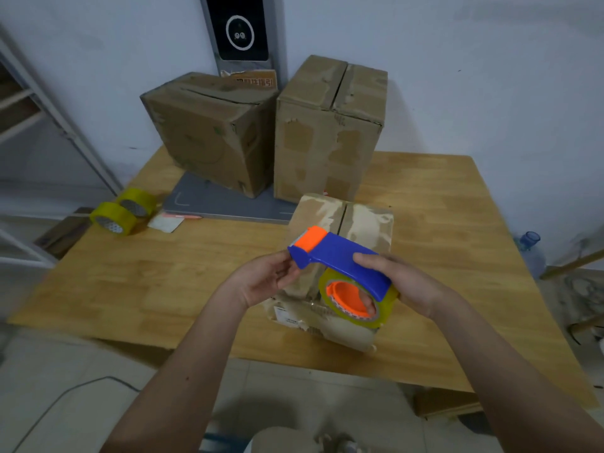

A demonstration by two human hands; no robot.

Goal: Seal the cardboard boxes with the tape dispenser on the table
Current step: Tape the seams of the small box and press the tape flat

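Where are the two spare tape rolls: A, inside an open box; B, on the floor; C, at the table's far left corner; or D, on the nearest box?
C: the two yellow rolls lie side by side on the table at its far left corner.

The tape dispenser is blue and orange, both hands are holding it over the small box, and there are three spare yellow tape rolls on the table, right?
Almost. The head view shows two spare tape rolls, not three. Both hands, left and right, hold the blue and orange tape dispenser over the small box.
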